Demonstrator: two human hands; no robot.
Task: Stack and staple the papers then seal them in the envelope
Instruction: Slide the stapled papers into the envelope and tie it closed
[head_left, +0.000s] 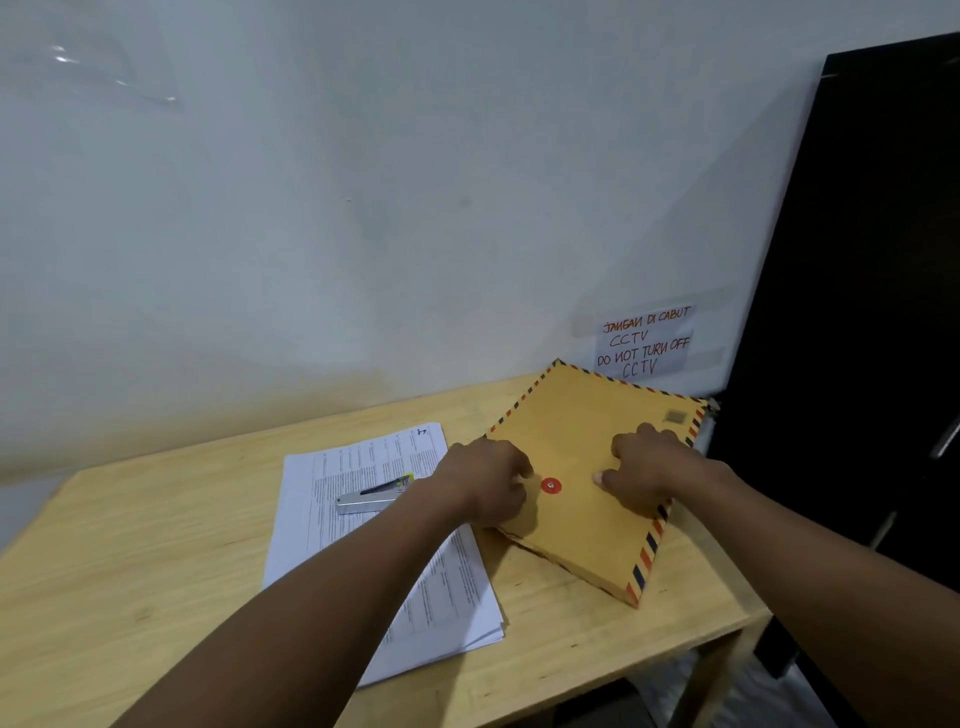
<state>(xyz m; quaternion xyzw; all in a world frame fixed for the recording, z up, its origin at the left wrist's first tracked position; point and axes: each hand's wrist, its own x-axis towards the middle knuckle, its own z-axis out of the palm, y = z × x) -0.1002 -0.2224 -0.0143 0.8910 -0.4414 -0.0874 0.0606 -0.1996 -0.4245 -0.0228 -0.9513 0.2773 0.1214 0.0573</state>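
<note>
A brown envelope (587, 426) with a red-and-blue striped border lies on the right part of the wooden table (130, 571), its red round clasp (550, 486) facing up. My left hand (488, 480) rests on the envelope's left edge, fingers curled beside the clasp. On the envelope to the right of the clasp lies my right hand (649, 467), fingers bent and pressing down. A stack of printed white papers (343, 525) lies left of the envelope, partly under my left forearm. A silver stapler (371, 499) sits on top of the papers.
A white wall stands right behind the table, with a taped handwritten CCTV note (644, 340). A dark cabinet (857, 312) stands against the table's right side. The table's front right corner ends near the envelope's lower tip.
</note>
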